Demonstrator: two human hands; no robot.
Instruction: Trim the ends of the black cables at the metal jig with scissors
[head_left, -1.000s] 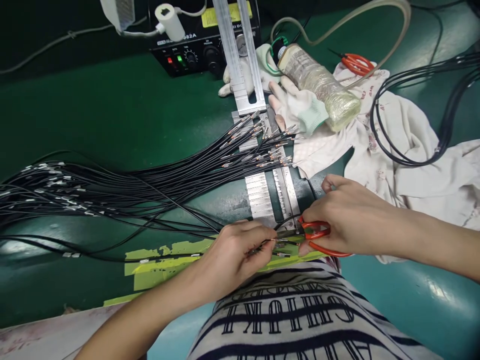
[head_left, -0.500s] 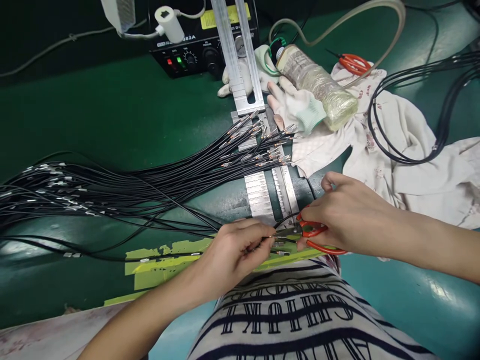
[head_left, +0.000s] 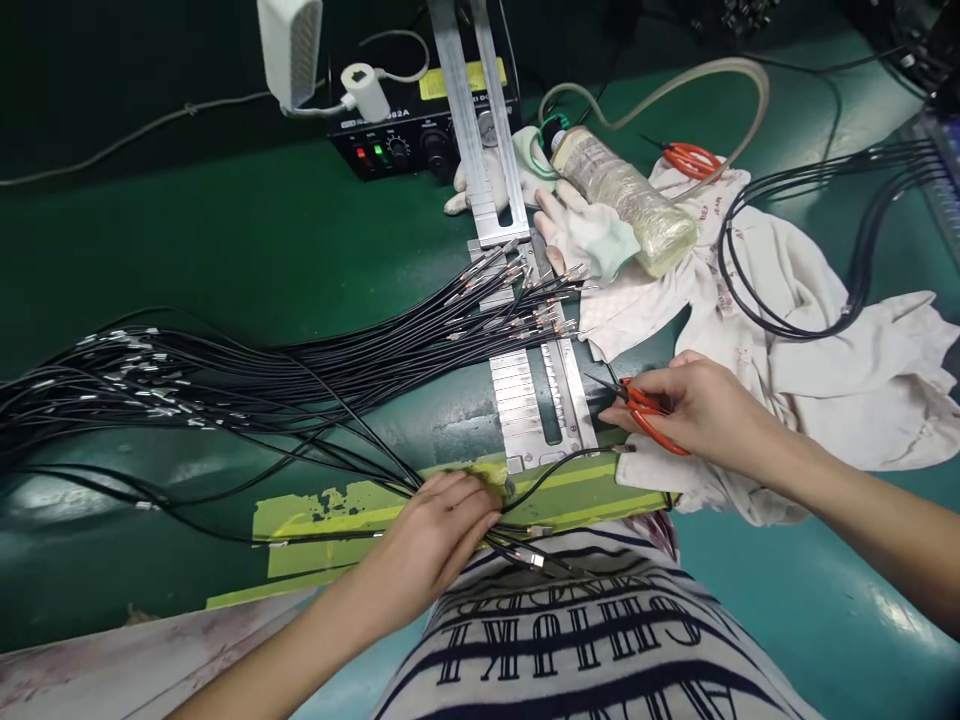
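- Left hand sits at the near edge of the green table, palm down, fingers curled over a few thin black wires with metal terminal ends. Grip is pressed together, pinning the wires just in front of the torn yellow tape strip.
- Those held wires run from the left hand toward the striped shirt, terminal tips just past the fingertips. One black wire loops away from the yellow tape strip toward the right hand.
- Right hand lies right of the slotted metal jig plate, wrist resting on the crumpled white cloth. Grip is pinching the small orange-handled scissors, blade tips pointing at the jig plate. Can't tell if the blades are apart or shut.
- Doing this step well, my read: keep the left grip close to the terminals so the wire ends don't whip, and hold only a few at once.
- Keep the scissor tips low and aimed away from the left fingers. Bring the wire to the blades, not the blades into the bundle.
- The large fanned bundle of black wires lies across the table left of the jig plate, its terminals over the plate's far half. Avoid snagging it with the left forearm.
- Forearms converge from both sides; elbows out, wrists low.
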